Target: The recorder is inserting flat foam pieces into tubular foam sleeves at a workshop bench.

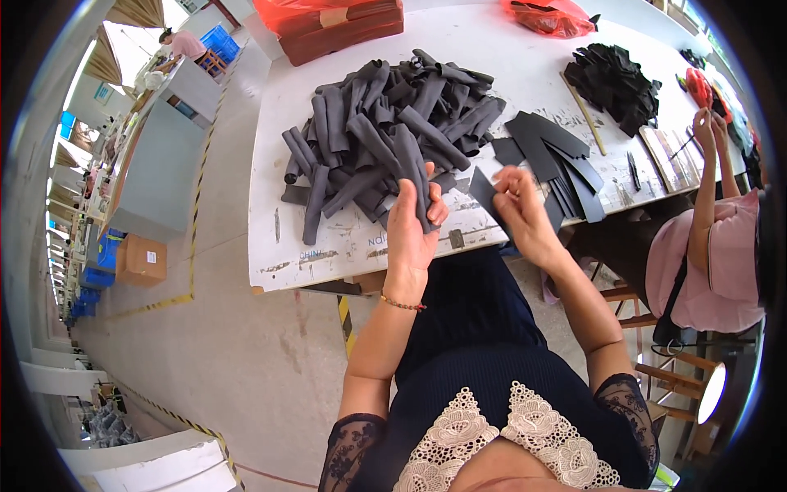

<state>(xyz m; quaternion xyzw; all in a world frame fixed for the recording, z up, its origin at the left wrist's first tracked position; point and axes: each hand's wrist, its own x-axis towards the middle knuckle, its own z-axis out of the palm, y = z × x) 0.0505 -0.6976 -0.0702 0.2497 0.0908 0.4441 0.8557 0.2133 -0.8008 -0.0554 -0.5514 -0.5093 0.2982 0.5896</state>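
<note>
My left hand [416, 221] is closed around a dark grey fabric tube [412, 168], which tilts up and away over the table. Behind it spreads a large heap of similar dark grey tubes [340, 123]. To the right, my right hand [525, 215] pinches a flat dark grey strip [485, 197] between thumb and fingers. The strip is apart from the tube. Just beyond that hand lies a fanned stack of flat dark strips [541, 148] on the white table.
The white table [279, 209] has a worn front edge. Further right are a black fabric pile [615, 82], a wooden stick [584, 115] and small dark snips [633, 170]. Red plastic bags [553, 16] sit at the back. A co-worker in pink [697, 262] sits at right.
</note>
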